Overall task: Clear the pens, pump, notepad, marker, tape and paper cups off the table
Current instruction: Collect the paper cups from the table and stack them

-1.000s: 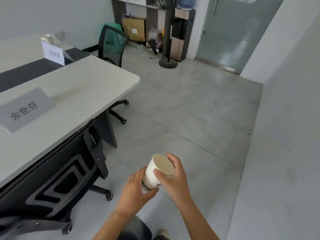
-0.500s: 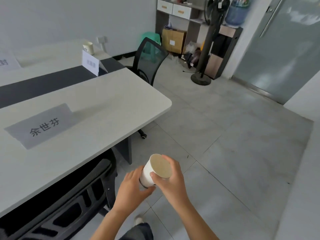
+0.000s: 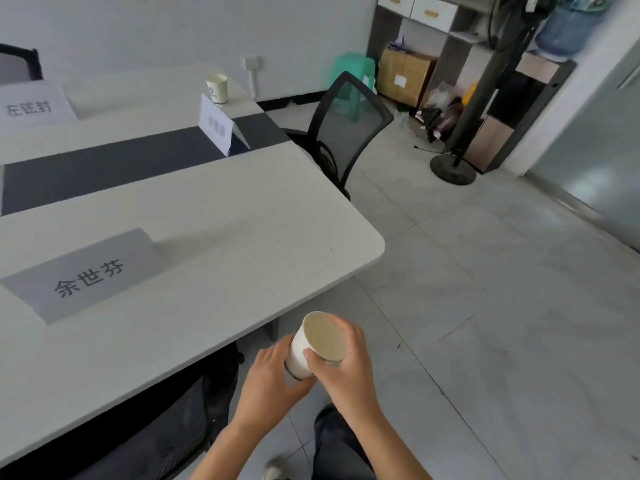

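While both hands hold it off the near corner of the counter, above the floor, a stack of paper cups lies tilted with its base toward the camera. The left hand wraps its fingers around the lower end; the right hand curls its fingers over the base end. Another paper cup stands upright at the counter's far edge, behind a folded name card.

The white table has a dark strip along its middle. On it stand a grey name card, a white folded card, another card far left, and one paper cup near the far edge.
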`<state>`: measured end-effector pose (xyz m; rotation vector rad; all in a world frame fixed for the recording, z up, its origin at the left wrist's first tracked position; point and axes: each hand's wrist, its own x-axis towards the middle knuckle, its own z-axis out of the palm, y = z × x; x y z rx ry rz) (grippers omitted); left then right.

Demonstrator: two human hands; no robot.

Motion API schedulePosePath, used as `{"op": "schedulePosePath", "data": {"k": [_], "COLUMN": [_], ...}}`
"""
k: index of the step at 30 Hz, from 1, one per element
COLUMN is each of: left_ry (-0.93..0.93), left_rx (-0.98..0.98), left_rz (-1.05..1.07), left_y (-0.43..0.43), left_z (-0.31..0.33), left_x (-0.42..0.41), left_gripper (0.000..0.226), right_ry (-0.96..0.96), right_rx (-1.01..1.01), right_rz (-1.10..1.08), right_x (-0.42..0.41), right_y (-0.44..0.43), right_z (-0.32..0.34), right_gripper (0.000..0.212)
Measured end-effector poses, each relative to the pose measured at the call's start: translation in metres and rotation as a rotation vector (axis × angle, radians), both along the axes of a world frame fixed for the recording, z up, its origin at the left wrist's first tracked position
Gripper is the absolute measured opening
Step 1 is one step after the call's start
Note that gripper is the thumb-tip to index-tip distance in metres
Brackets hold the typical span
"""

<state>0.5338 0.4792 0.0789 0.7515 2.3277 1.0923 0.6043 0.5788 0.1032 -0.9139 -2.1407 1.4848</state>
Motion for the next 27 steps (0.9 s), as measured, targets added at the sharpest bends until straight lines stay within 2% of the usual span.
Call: {"op": "schedulePosePath", "data": {"k": [7, 10, 13, 16, 20, 24, 27], "left_ry": [0.029, 0.098, 0.092, 0.062, -0.079, -0.187, -0.168], "left_rx": [-0.03, -0.156, -0.232, -0.338, -0.505, -0.628, -0.69], "left_rz": [0.229, 0.276, 0.432, 0.625, 0.81, 0.892, 0.875], "left_y": [0.061, 0.085, 0.09, 0.076, 0.037, -0.008, -0.04], "left_z": [0.003, 0.006, 0.008, 0.01, 0.0, -0.02, -0.034], "left_x": [-0.043, -0.059, -0.083, -0.107, -0.138, -0.153, -0.158], "left_gripper": [0.058, 0.065, 0.063, 0.057, 0.06, 0.065, 0.075], "right_ry": [0.026, 0.04, 0.031, -0.007, -0.016, -0.034, -0.078], "right_rx": [0.051, 0.1, 0.144, 0.192, 0.233, 0.244, 0.256], "right_rz": [0.243, 0.253, 0.296, 0.371, 0.468, 0.557, 0.657], "right_x": [-0.069, -0.095, -0.122, -0.148, -0.178, -0.203, -0.228], "right_y": [0.075, 0.111, 0.138, 0.145, 0.134, 0.125, 0.116], "right_z": [0.002, 0.008, 0.006, -0.001, -0.011, -0.015, -0.015], "right_gripper": [0.057, 0.067, 0.06, 0.061, 0.062, 0.063, 0.061]}}
